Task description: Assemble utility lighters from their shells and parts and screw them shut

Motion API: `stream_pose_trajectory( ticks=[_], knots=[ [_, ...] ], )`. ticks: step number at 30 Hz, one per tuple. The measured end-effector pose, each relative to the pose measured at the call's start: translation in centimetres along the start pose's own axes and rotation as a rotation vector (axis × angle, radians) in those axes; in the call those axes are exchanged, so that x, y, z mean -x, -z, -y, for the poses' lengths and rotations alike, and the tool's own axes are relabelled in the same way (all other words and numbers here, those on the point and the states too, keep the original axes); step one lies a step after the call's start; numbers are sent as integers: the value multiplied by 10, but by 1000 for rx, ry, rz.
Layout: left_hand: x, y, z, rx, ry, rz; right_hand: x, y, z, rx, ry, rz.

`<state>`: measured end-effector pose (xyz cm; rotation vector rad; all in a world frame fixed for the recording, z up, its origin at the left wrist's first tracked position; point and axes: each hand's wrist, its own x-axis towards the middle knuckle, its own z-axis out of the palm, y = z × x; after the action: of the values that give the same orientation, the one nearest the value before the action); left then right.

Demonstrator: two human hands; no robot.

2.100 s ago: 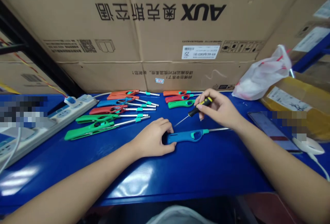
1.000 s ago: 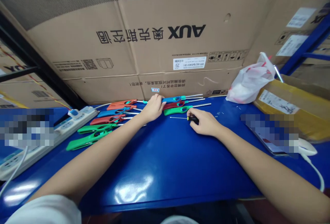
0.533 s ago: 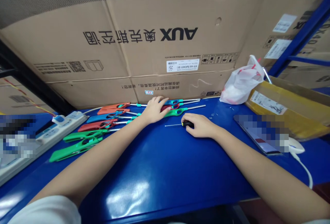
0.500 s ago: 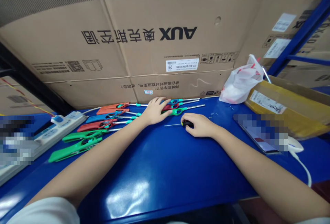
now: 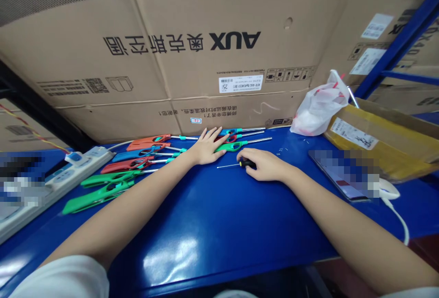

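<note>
My left hand (image 5: 206, 145) lies flat with fingers stretched out over the handles of a small group of long-nosed lighters: a blue one (image 5: 236, 131), a red one (image 5: 233, 138) and a green one (image 5: 240, 144), at the back of the blue table (image 5: 219, 224). My right hand (image 5: 262, 164) rests on the table just right of it, fingers curled over the black-and-yellow handle of a thin screwdriver (image 5: 230, 165), whose metal shaft points left.
A second group of several orange, blue, red and green lighters (image 5: 130, 163) lies to the left, beside a white power strip (image 5: 65, 172). A large cardboard box (image 5: 192, 55) walls the back. A white plastic bag (image 5: 320, 105), yellow carton (image 5: 387, 140) and white cable (image 5: 394, 197) sit right.
My left hand carried the blue lighter from the table's middle to the back group and now lies spread on it. My right hand lowered the screwdriver onto the table.
</note>
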<state>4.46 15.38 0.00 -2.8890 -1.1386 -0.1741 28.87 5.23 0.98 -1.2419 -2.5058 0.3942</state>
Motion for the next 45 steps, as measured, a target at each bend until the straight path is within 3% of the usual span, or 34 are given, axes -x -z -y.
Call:
stream_pose_trajectory(
  ticks=[4, 8, 12, 15, 19, 23, 27, 31, 37, 42, 45],
  knots=[
    [8, 11, -7, -30, -2, -41, 1, 2, -1, 6, -34, -7],
    [32, 44, -10, -76, 69, -75, 3, 7, -2, 35, -55, 24],
    [77, 77, -4, -98, 138, 106, 6, 15, -4, 63, -85, 83],
    [110, 85, 2, -112, 239, 240, 7, 20, -5, 69, -111, 134],
    [130, 82, 8, -110, 349, 309, 11, 24, -6, 87, -146, 192],
    [125, 77, -1, -54, 335, 307, 15, 30, -5, 119, -182, 228],
    [118, 68, -36, 103, 162, 264, 16, 32, -6, 143, -208, 238],
    [125, 70, -62, 283, -108, 87, 17, 31, -8, 150, -210, 234],
    [139, 80, -39, 199, -24, 122, 16, 30, -7, 162, -171, 169],
    [128, 55, -32, 402, -85, 123, 10, 21, 22, 79, 1, 5],
    [122, 37, -49, 577, -136, 29, 9, 12, 44, -69, 52, 105]
  ],
)
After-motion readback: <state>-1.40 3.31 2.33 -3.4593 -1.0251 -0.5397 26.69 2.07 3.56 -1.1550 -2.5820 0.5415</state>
